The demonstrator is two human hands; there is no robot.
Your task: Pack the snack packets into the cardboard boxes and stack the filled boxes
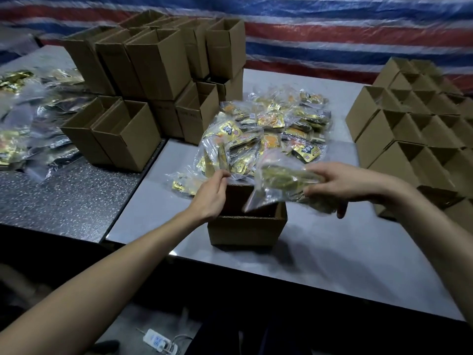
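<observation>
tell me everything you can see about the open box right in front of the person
A small brown corrugated cardboard box stands upright on the pale grey table, top open, interior dark. The left hand is at its left rim. The right hand holds a clear bag of gold snack packets over its opening.

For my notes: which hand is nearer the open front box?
Left. Left hand sits at the left rim of the box; right hand holds a bag above its right side.
</observation>
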